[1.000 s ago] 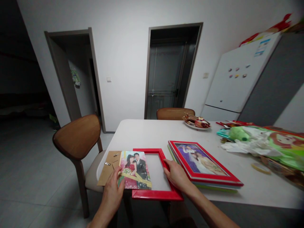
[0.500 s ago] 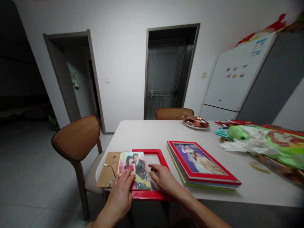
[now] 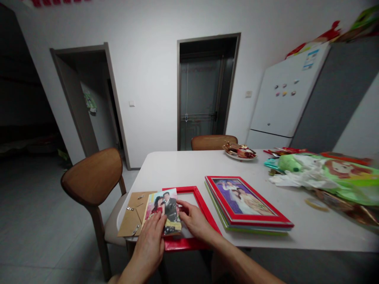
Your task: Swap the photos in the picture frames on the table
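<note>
A smooth white fridge (image 3: 274, 106) is standing at the far right, bearing a blue-and-white label (image 3: 310, 59); its writing is too small to read. A white table (image 3: 174, 167) with rounded corners is filling the foreground. A brown wooden chair (image 3: 94, 177) with a curved back is standing at its left side. A crinkled green bag (image 3: 358, 183) with a printed cartoon face is lying at the table's right. A stack of frames (image 3: 251, 218), topped by a glossy red one with a wedding picture, is resting near the middle. Left of it, a flat red frame (image 3: 207, 213) is lying at the near edge. A brown backing board (image 3: 126, 225) with metal clips is lying to its left. The photo (image 3: 172, 207), showing a couple, is overlapping the board and the red frame. The left hand (image 3: 150, 236) is pressing on the photo, fingers extended and not clamped. The right hand (image 3: 195, 223) is touching the photo's right edge, thumb and fingers slightly apart; whether it is pinching cannot be told. A ring of tape (image 3: 316, 204) is lying near the bag.
</note>
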The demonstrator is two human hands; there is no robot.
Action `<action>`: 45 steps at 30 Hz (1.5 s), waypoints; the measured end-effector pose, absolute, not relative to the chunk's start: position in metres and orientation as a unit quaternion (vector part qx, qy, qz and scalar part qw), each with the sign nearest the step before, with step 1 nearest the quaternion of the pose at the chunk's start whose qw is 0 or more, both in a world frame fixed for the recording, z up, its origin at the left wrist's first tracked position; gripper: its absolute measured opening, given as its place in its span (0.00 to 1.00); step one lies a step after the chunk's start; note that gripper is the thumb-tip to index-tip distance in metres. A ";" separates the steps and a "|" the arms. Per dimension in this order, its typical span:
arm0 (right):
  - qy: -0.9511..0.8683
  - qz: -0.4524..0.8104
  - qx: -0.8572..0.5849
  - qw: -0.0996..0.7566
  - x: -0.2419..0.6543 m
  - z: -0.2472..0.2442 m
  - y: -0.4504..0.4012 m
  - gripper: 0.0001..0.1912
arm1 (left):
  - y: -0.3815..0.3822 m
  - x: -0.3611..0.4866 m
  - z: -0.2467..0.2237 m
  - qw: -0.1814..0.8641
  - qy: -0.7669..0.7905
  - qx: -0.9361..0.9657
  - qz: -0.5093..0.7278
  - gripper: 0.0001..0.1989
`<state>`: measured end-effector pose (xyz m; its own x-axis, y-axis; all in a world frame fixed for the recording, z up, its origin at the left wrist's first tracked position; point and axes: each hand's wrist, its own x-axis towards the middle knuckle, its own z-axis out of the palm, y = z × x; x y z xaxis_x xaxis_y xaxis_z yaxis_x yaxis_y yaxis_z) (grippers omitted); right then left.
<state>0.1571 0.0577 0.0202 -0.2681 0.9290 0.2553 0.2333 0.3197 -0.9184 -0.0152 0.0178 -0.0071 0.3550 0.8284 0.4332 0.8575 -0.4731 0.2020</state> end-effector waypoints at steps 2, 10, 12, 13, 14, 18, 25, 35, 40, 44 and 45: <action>-0.688 0.385 -0.431 0.438 0.155 0.023 0.057 0.20 | 0.021 -0.016 -0.011 0.032 -0.514 -0.817 -0.260 0.31; -0.641 0.429 -0.441 0.459 0.151 0.036 0.051 0.21 | 0.033 -0.030 0.011 -0.069 -0.516 -0.723 -0.454 0.20; -0.601 0.491 -0.458 0.433 0.151 0.034 0.051 0.20 | 0.032 -0.029 0.029 -0.146 -0.545 -0.642 -0.520 0.15; -0.576 0.530 -0.458 0.421 0.150 0.032 0.051 0.19 | 0.031 -0.026 0.037 -0.194 -0.551 -0.593 -0.554 0.14; -0.549 0.570 -0.451 0.413 0.148 0.030 0.050 0.18 | 0.030 -0.020 0.043 -0.254 -0.542 -0.539 -0.593 0.14; -0.419 0.678 -0.375 0.473 0.140 0.025 0.052 0.15 | 0.025 0.016 0.050 -0.448 -0.418 -0.373 -0.697 0.20; -0.309 0.620 -0.356 0.627 0.173 0.044 0.070 0.14 | 0.023 0.041 0.025 -0.538 -0.353 -0.408 -0.647 0.24; -0.504 0.509 -0.527 0.458 0.213 0.029 0.093 0.20 | 0.000 0.031 0.010 -0.247 -0.535 -0.719 -0.368 0.24; -0.536 0.496 -0.533 0.427 0.201 0.024 0.097 0.25 | -0.003 0.030 0.003 -0.193 -0.518 -0.776 -0.303 0.24; -0.581 0.408 -0.561 0.426 0.199 0.021 0.101 0.23 | -0.002 0.027 0.002 -0.168 -0.506 -0.796 -0.285 0.21; -0.587 0.401 -0.563 0.422 0.200 0.019 0.102 0.22 | -0.002 0.026 0.002 -0.166 -0.505 -0.798 -0.285 0.19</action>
<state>0.2000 0.1019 0.0193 -0.0104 0.9990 0.0445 0.3218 0.0455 -0.9457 0.0265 -0.0018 0.0018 0.3273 0.8999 0.2882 0.7109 -0.4354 0.5523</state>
